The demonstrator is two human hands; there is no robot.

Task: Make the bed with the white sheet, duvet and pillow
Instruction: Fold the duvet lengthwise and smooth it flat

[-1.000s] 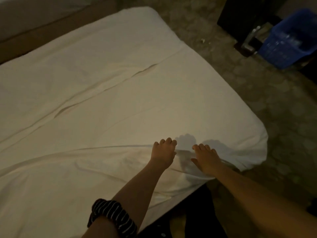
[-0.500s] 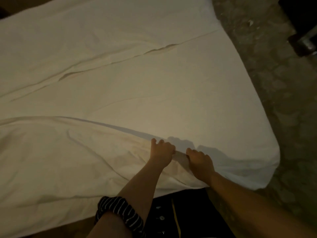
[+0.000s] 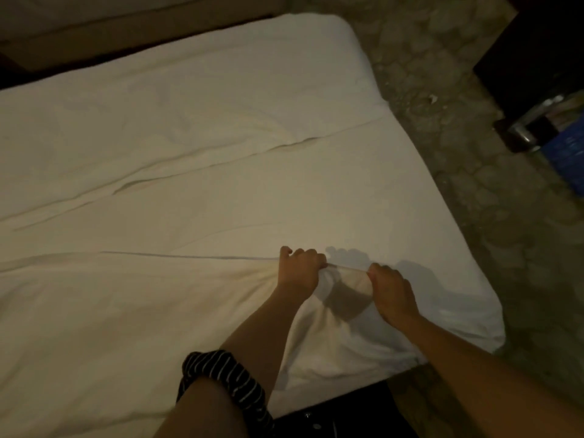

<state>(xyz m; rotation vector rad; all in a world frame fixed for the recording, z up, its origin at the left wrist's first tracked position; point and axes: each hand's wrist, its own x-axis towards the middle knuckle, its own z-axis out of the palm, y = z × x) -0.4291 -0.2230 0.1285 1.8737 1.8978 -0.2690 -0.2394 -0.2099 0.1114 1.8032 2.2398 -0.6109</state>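
A white sheet (image 3: 221, 172) covers the whole mattress, with long creases running across its middle. Near the bed's front right corner my left hand (image 3: 298, 268) and my right hand (image 3: 392, 290) both grip a bunched fold of this sheet, a hand's width apart, and the cloth between them is lifted into a taut ridge. A striped black scrunchie (image 3: 221, 379) sits on my left forearm. No duvet or pillow is in view.
Patterned stone floor (image 3: 474, 90) runs along the bed's right side. A dark piece of furniture (image 3: 537, 58) and a blue basket (image 3: 568, 159) stand at the far right. A brown headboard or wall ledge (image 3: 94, 36) lies beyond the bed's far edge.
My hands went from lying flat on the sheet to curling round a fold of it and pulling it up and toward me. The view shifted slightly.
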